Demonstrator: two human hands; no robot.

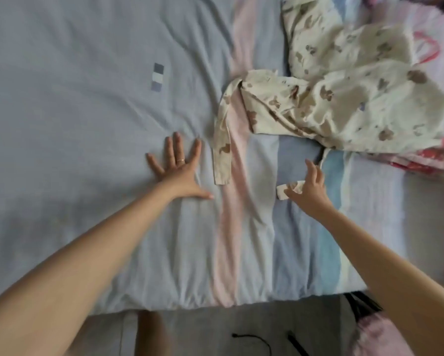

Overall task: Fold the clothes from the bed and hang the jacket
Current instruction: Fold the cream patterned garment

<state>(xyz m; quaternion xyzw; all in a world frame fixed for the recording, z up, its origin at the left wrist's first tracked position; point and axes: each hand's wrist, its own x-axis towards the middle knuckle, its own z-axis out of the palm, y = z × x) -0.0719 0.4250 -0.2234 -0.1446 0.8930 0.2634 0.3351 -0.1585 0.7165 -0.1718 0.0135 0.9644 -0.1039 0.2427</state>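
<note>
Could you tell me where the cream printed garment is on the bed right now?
In the head view, the cream printed garment lies crumpled on the bed's upper right, beyond the right hand.

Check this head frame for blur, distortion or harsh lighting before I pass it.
Head view: soft, even daylight with no glare. The right hand, at a cream strap end, is slightly motion-smeared. The left hand, flat on the bed sheet, is sharper. Wide-angle stretch enlarges both forearms. The patterned garment looks soft in detail.
</note>
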